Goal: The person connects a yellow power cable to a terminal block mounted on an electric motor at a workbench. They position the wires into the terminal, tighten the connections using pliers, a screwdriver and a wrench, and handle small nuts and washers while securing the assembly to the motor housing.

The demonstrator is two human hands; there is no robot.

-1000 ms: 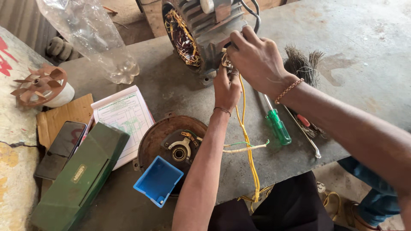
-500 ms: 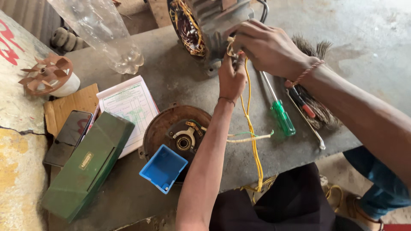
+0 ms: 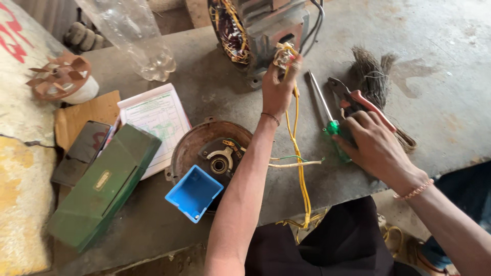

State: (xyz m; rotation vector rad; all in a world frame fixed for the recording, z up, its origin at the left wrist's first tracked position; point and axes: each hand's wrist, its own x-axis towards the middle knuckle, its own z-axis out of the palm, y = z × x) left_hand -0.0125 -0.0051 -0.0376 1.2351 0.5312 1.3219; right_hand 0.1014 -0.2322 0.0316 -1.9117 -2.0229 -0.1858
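Observation:
My left hand [image 3: 279,87] grips a bundle of yellow wires [image 3: 298,153] where they leave the grey electric motor [image 3: 261,28] with exposed copper windings. The wires hang down over the table's front edge. My right hand [image 3: 373,145] has come down onto red-handled pliers [image 3: 360,102] and a green-handled screwdriver [image 3: 327,117] lying right of the motor; its fingers rest on both, and whether they grip either is unclear.
A round rusty motor end cover [image 3: 204,148] lies by a blue plastic box [image 3: 194,193]. A green metal case [image 3: 105,186], a phone [image 3: 82,151], a paper pad [image 3: 156,120], a clear plastic bottle [image 3: 135,38], a small fan rotor [image 3: 59,76] and a brush [image 3: 373,71] lie around.
My right hand has left the wires at the motor and moved down right onto the pliers and screwdriver. The left hand keeps hold of the yellow wires.

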